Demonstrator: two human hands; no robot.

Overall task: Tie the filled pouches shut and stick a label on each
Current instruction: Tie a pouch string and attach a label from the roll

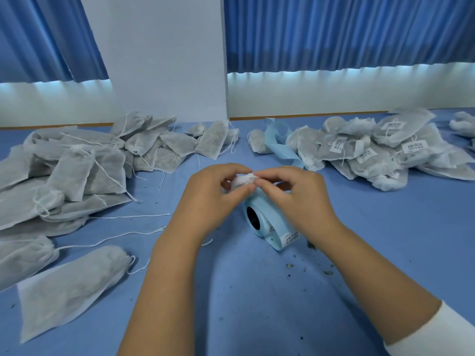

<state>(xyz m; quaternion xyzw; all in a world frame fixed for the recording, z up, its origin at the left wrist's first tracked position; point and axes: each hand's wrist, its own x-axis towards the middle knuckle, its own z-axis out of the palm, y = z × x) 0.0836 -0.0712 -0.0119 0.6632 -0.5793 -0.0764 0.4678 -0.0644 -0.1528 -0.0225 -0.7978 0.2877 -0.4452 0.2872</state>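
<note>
A table covered in blue cloth [257, 291] spreads beneath and all around the fingers. Far out to the left of them lies a broad heap of grey-white non-woven drawstring pouches [77, 170], filled, without labels, their cords trailing loose. Out to the right and beyond the fingers sits a second heap of the same pouches bearing white printed stickers [372, 150], with a curl of pale blue backing strip [280, 142] at its near edge. Just below the fingers, partly hidden by the right wrist, a pale blue roll of printed labels [267, 222] stands on edge with its dark core facing the camera. The left hand [205, 199] and right hand [298, 194] meet above it, both sets of fingers curled in and pinching a white fabric pouch [243, 179] at its bunched top. Only that gathered bit shows between the fingertips; the body is hidden behind the hands. Dark crumbs of filling [312, 244] dot the cloth under the right wrist. This looks like the tying step: the mouth is drawn in and the knot is being worked, though the cord itself is too small to make out. Once the knot is snug, the next move probably calls for one hand to keep the pouch while the other peels a sticker from the roll and presses it flat on a smooth face of the fabric.
</note>
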